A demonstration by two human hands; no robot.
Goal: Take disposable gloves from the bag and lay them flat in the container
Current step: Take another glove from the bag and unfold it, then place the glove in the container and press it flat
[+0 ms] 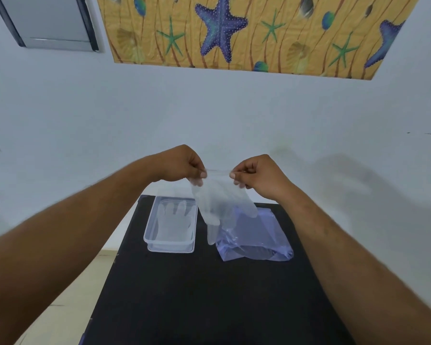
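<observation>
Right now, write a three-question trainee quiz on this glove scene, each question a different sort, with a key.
1. True or false: the clear container already holds a flat glove.
2. The held glove is pinched by: A) left hand only, B) right hand only, C) both.
3. Fill in: the bluish plastic bag lies to the container's ____ on the black table.

Key: 1 true; 2 C; 3 right.
</observation>
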